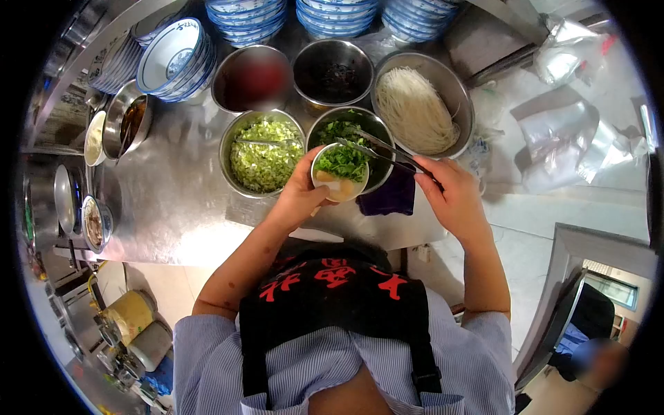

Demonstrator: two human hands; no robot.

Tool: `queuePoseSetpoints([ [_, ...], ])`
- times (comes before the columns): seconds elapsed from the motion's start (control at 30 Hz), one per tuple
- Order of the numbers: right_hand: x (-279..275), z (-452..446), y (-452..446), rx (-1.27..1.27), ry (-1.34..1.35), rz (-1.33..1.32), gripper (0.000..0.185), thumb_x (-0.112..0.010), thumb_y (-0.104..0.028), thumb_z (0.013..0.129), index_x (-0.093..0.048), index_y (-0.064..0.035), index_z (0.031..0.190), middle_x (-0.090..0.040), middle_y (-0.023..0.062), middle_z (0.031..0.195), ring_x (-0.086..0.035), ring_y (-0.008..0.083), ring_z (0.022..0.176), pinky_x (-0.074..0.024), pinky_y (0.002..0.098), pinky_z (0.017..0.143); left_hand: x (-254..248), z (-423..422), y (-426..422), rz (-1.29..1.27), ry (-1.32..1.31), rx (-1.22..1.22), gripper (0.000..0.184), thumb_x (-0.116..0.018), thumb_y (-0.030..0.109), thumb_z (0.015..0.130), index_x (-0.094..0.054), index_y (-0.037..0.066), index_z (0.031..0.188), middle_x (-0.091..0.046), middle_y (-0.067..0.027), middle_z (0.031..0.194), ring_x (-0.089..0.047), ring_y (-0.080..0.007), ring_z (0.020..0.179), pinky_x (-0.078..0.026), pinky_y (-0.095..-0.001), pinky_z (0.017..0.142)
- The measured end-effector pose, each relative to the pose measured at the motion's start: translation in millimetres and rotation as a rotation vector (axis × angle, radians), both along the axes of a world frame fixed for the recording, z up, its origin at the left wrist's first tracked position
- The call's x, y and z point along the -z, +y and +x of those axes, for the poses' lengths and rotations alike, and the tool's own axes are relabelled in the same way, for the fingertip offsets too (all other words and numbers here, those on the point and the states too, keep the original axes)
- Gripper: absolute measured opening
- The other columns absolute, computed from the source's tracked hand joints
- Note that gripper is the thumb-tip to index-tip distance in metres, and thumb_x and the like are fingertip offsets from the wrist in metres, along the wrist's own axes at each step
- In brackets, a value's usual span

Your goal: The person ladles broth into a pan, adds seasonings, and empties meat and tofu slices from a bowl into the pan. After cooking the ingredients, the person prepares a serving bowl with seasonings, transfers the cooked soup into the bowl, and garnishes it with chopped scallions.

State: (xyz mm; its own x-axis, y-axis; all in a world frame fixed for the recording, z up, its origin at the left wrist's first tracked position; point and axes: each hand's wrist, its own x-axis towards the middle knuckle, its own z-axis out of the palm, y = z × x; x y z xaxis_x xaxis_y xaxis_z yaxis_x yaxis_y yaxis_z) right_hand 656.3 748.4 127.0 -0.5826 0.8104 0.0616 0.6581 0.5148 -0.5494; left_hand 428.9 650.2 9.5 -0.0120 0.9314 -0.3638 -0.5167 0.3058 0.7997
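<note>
My left hand [303, 192] is closed round a small white cup [339, 188] with green herbs in it, its thumb over the rim. Metal tongs [398, 153] are gripped in my right hand [448, 194], their tips at the herbs between the cup and the steel bowl of chopped greens [339, 130] behind it. Left of that bowl stands one of chopped pale green vegetable [264, 155] with a utensil lying in it. White noodles [415, 107] fill a larger bowl at the right. Whether the tongs' tips pinch any herbs is unclear.
Behind are a bowl with blurred red contents [252, 77], a bowl of dark food [334, 72] and stacked blue-and-white bowls [176, 59]. A dark cloth [389, 192] lies by the counter's front edge. Plastic bags [560, 135] are at the right. Another person [588, 325] shows at lower right.
</note>
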Motion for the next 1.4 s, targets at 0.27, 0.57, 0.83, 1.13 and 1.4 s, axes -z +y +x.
queuePoseSetpoints([
  [0.27,46,21,23,0.036,-0.045,0.034,0.022,-0.061,-0.017,0.084,-0.064,-0.0049,0.102,-0.063,0.0137,0.091,-0.061,0.0322,0.081,-0.0489,0.0389,0.071,5,-10,-7,-0.03,-0.043,-0.036,0.072,-0.043,-0.015,0.079,-0.026,0.018,0.141,-0.047,-0.01,0.131,-0.056,-0.0276,0.111,-0.055,-0.0385,0.083],
  [0.57,51,-39,9,-0.184,0.051,0.033,0.046,-0.056,-0.023,0.087,-0.047,-0.0012,0.127,-0.044,0.0227,0.131,-0.046,0.036,0.118,-0.0377,0.0387,0.099,-15,-7,-9,0.087,-0.138,-0.067,0.07,-0.043,-0.013,0.078,-0.026,0.015,0.141,-0.047,-0.008,0.128,-0.053,-0.0224,0.112,-0.055,-0.0346,0.082],
  [0.83,51,-66,14,-0.329,0.264,-0.023,0.039,-0.053,-0.018,0.088,-0.052,-0.0017,0.124,-0.043,0.0206,0.133,-0.046,0.0352,0.119,-0.0374,0.0392,0.099,-24,-9,-11,0.085,-0.077,0.002,0.069,-0.046,-0.01,0.078,-0.027,0.012,0.141,-0.048,-0.0088,0.127,-0.053,-0.0211,0.112,-0.054,-0.0333,0.081],
  [1.13,73,-68,34,-0.288,0.483,-0.403,0.03,-0.046,-0.021,0.095,-0.062,-0.0036,0.113,-0.053,0.0169,0.126,-0.051,0.0286,0.116,-0.0394,0.0337,0.097,-20,-12,-11,0.096,-0.073,0.063,0.069,-0.046,-0.008,0.078,-0.026,0.01,0.142,-0.048,-0.0088,0.127,-0.054,-0.0204,0.111,-0.055,-0.032,0.079],
  [1.4,79,-62,16,-0.196,0.455,-0.194,0.033,-0.045,-0.024,0.095,-0.057,-0.0057,0.12,-0.05,0.0138,0.13,-0.048,0.0266,0.118,-0.0374,0.0344,0.097,-10,-18,-10,0.104,-0.226,-0.047,0.067,-0.046,-0.006,0.082,-0.024,0.012,0.143,-0.046,-0.0111,0.13,-0.055,-0.0267,0.112,-0.054,-0.0361,0.083],
])
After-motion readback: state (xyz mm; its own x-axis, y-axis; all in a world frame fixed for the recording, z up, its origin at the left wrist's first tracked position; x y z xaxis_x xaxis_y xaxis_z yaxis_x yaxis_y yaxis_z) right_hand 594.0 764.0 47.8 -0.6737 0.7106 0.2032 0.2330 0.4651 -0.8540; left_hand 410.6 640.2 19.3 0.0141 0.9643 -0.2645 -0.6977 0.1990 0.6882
